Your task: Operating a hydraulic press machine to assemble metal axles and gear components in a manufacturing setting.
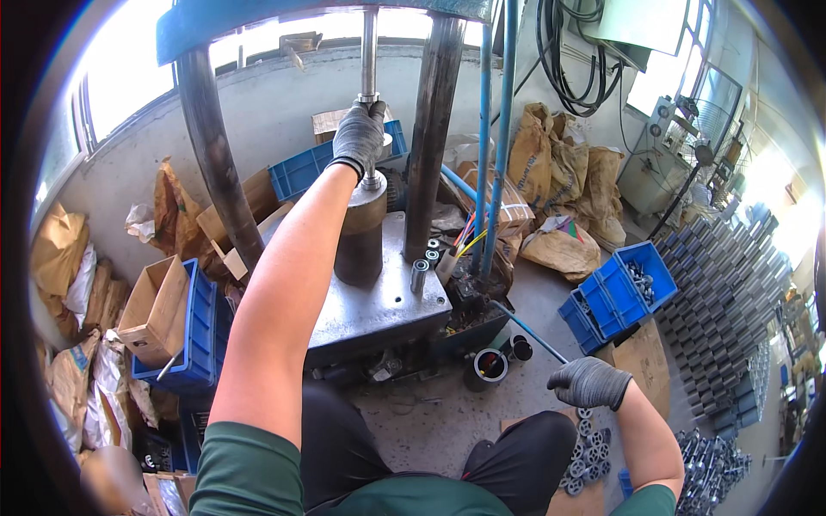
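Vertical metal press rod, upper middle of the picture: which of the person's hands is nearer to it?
Left. The left hand is right at the lower end of the rod; the right hand is well away, gripping the lever.

The metal table (400, 236) spreads below the left hand (361, 133), bearing a dark cylindrical block (360, 245) beneath that hand and small metal cylinders (419, 277) between both hands. On the grey floor (430, 443), two dark round containers (488, 368) stand left of the right hand (589, 383); blue crates (613, 297) sit beyond it, cardboard (588, 502) nearer the body.
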Motion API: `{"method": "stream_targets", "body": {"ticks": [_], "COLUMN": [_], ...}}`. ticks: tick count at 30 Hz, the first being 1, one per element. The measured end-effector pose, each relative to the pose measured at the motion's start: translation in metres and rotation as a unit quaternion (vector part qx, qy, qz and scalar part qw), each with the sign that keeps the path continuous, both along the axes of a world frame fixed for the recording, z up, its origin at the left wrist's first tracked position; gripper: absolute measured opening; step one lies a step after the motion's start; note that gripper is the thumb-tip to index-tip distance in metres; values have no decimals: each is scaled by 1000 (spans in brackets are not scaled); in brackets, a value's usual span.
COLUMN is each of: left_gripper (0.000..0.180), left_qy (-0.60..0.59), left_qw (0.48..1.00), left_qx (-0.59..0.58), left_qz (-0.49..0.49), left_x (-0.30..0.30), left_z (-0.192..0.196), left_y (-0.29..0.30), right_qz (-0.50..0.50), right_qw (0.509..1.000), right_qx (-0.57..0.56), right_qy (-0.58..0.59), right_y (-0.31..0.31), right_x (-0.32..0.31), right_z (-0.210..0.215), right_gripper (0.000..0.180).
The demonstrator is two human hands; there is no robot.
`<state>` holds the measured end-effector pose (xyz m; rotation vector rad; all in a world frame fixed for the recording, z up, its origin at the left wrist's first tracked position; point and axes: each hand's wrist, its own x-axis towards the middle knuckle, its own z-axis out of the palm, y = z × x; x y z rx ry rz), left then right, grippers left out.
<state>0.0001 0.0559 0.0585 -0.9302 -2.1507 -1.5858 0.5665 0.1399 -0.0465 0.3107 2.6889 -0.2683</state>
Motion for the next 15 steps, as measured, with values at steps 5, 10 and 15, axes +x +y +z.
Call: {"method": "stream_targets", "body": {"ticks": [5,10,15], "left_gripper": [43,44,45], "left_qy": [-7,-19,0], "left_qw": [1000,999,999], "left_qx": [-22,-29,-36], "left_qz": [5,-5,18], "left_x": [9,7,0], "left_z": [5,6,2], "left_y": [-1,-7,1], "right_qz": [-42,-32,-40], "right_qw": [977,988,988], "right_qx": [-80,-64,-84], "right_qy": [191,140,123], "right_y": [12,6,9], "right_x": [6,4,2], "right_z": [-5,-3,-1], "right_gripper": [26,26,26]}}
